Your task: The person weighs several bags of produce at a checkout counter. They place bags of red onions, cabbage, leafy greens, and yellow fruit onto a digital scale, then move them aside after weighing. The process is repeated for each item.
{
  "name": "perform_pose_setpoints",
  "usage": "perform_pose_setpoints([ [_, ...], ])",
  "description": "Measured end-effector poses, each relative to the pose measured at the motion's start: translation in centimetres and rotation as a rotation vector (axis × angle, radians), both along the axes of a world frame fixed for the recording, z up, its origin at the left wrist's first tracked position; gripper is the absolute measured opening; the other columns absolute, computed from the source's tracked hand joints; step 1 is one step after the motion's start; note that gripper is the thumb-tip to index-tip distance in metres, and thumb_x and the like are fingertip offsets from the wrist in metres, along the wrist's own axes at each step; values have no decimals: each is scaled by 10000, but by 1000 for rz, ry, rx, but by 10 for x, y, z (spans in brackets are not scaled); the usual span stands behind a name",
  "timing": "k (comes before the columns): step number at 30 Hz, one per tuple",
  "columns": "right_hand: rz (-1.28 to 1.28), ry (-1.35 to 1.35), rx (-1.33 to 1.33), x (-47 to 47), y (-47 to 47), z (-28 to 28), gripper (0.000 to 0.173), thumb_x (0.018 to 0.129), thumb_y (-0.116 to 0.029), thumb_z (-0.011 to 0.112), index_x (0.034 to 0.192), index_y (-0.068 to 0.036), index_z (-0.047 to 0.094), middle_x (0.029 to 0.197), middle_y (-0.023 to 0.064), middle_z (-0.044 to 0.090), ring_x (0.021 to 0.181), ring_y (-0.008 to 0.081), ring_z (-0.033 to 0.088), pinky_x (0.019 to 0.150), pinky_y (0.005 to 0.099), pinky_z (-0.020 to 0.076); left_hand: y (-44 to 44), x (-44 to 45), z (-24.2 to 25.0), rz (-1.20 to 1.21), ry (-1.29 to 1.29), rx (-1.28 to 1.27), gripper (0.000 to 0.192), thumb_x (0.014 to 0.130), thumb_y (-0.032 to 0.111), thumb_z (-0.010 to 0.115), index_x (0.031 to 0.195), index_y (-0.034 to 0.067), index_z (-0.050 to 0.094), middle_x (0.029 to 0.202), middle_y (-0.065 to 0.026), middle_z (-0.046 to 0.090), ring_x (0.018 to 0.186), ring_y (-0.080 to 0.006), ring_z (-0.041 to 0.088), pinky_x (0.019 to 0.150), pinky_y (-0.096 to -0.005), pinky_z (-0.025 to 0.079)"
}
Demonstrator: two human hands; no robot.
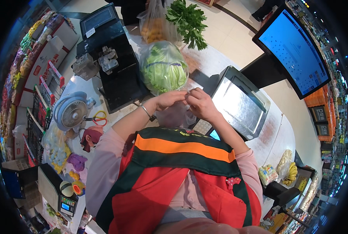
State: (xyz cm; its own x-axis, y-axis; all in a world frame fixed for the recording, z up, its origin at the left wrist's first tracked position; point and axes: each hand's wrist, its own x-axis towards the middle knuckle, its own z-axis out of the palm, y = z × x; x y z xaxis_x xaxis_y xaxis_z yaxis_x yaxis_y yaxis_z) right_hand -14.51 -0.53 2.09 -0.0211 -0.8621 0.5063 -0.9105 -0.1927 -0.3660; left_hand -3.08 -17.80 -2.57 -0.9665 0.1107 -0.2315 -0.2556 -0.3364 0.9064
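My left hand (170, 99) and my right hand (201, 103) meet over the counter, fingertips pinched together. Between and below them is a thin clear plastic bag (174, 114); its contents look pinkish but are blurred. The exact grip is partly hidden by my fingers. Just beyond my hands, a leafy green lettuce or cabbage head (165, 70) sits in a clear bag, with a purple band around it. Behind it stand a bag of orange fruit (153, 30) and a bunch of celery leaves (188, 23). To the right of my hands lies a scale with a shiny metal plate (239, 101).
A monitor (294, 52) rises beyond the scale. Black checkout equipment (115, 64) stands left of the greens. Along the left lie a small fan (71, 112), scissors (99, 118) and a tray of eggs (59, 158). Bananas (291, 174) are at the right.
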Motion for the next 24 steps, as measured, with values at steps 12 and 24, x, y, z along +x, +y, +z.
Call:
perform_pose_setpoints([
  [12, -296, -248, 23, 17, 43, -51, 83, 881, -98, 643, 883, -17, 622, 1151, 164, 549, 1059, 332, 523, 927, 402, 424, -30, 3, -20, 399, 316, -1086, 163, 871, 60, 607, 1017, 28, 671, 931, -83, 694, 841, -207, 678, 759, -335, 531],
  [24, -405, -733, 82, 6, 116, -89, 122, 901, -133, 634, 930, -16, 654, 1192, 112, 577, 1128, 285, 538, 981, 380, 406, -4, 31, -26, 728, 492, -1008, 345, 857, 132, 686, 1191, 69, 629, 901, -90, 662, 900, -261, 647, 849, -382, 506],
])
